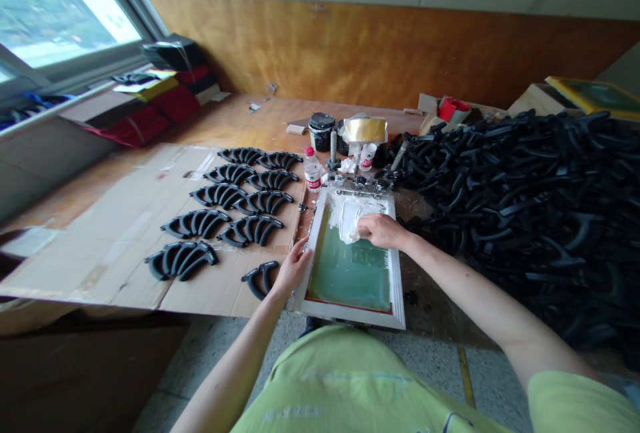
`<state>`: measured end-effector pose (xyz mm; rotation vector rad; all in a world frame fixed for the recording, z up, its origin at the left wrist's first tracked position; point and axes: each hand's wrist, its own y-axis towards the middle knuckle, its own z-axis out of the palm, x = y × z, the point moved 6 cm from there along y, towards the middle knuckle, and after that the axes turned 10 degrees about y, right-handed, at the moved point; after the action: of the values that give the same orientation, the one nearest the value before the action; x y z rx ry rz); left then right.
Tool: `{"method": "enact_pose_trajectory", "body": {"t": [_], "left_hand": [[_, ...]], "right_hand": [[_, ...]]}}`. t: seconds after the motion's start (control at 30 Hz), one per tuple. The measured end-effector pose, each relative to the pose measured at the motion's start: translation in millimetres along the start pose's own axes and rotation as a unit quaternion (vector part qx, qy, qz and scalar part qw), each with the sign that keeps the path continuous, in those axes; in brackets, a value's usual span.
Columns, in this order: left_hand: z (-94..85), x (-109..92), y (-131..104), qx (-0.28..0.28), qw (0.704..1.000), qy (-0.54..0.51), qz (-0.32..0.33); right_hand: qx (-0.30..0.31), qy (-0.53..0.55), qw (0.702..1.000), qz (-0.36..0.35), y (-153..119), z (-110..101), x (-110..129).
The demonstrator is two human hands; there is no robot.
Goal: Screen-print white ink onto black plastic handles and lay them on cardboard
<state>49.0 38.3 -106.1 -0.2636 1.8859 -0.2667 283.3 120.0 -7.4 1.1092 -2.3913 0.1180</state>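
A silk-screen printing frame (399, 286) with a pale metal border and green mesh lies in front of me. White paste (345, 210) covers the upper part of its mesh. My right hand (381, 230) is closed over the paste, pressing on something smeared white that its fingers mostly hide. At the frame's left border, my left hand (294, 265) grips the edge, its fingers partly out of sight. Close to that hand, a small group of black curved handles (260, 278) lies on flattened cardboard (125, 220).
Rows of black curved parts (210, 223) cover the cardboard at left. A large heap of similar parts (520, 180) fills the right side. Behind the frame stand a red-capped bottle (313, 172), a black tub (321, 132), a cup (367, 156) and a metal hinge clamp (360, 183).
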Motion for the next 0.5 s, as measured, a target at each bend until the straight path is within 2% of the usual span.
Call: {"method": "enact_pose_trajectory", "body": {"t": [0.07,0.13,0.27,0.37,0.5], "left_hand": [[-1.6,-4,-2,-0.003,1.0,-0.013,-0.002],[-3.2,-8,-5,-0.004,1.0,-0.024,-0.006],[-4.3,-15,-10,0.007,0.998,-0.051,-0.024],[-6.4,-24,-13,0.018,0.997,-0.069,-0.041],[-16.7,-52,-20,0.032,0.995,-0.084,-0.035]], "right_hand": [[-0.063,-0.001,0.998,0.027,2,0,-4],[-0.104,-0.004,0.995,0.01,-5,7,-1],[-0.088,0.034,0.995,-0.043,-22,17,6],[-0.098,0.044,0.994,0.006,-3,-3,-5],[-0.158,0.023,0.98,0.117,42,-46,-35]]}}
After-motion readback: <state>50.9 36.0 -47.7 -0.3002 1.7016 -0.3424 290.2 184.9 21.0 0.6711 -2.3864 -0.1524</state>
